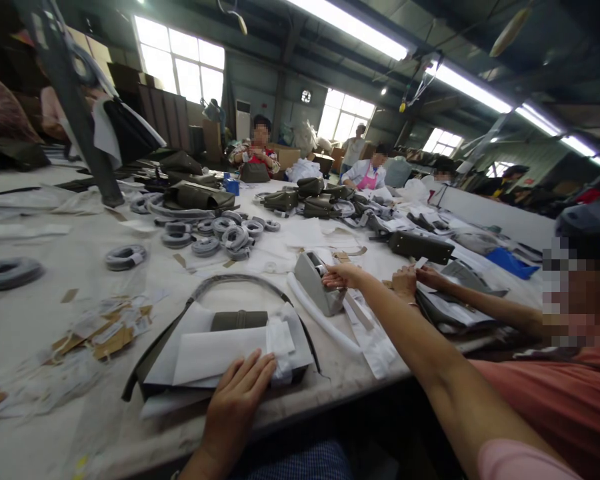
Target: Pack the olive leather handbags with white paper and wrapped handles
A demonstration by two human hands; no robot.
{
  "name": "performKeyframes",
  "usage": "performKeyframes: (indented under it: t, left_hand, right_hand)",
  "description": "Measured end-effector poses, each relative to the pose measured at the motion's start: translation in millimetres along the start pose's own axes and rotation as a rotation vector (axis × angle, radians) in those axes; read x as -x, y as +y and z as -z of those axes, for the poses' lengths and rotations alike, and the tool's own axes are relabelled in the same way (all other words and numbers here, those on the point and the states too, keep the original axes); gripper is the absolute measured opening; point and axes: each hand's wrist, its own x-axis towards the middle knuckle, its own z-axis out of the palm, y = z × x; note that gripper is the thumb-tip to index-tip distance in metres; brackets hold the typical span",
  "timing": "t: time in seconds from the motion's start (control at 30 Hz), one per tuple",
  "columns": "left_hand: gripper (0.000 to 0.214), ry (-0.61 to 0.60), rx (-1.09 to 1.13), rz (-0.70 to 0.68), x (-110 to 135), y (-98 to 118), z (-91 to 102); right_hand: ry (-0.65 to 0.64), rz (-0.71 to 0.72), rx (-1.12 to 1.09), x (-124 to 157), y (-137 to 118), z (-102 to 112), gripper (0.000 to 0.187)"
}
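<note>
My left hand (245,387) lies flat with fingers stretched out on the front of a dark olive handbag (240,321). White paper (220,353) wraps the bag's front, and a strip of clear tape or film (281,347) crosses it near my fingertips. The wrapped strap (240,279) arches up behind the bag. My right hand (343,275) reaches to a grey tape dispenser (313,283), its fingers bent together at the top by something white. What those fingertips hold is too small to make out.
Coiled wrapped straps (230,233) and a pile of tags (107,330) lie left and behind. A co-worker's hands (405,283) handle another bag close on the right. More olive bags (317,197) cover the far table. A dark post (87,113) rises at left.
</note>
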Motion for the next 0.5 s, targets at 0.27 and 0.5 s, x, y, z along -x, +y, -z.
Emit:
performKeyframes:
  t: [0.27, 0.5]
  left_hand:
    - [0.04, -0.018, 0.02, 0.014, 7, -2, -5.9]
    - [0.044, -0.046, -0.001, -0.042, 5, -4, -0.6]
  right_hand:
    - [0.09, 0.104, -0.08, 48, 11, 19, 0.02]
    - [0.142, 0.159, -0.076, 103, 75, 37, 0.025]
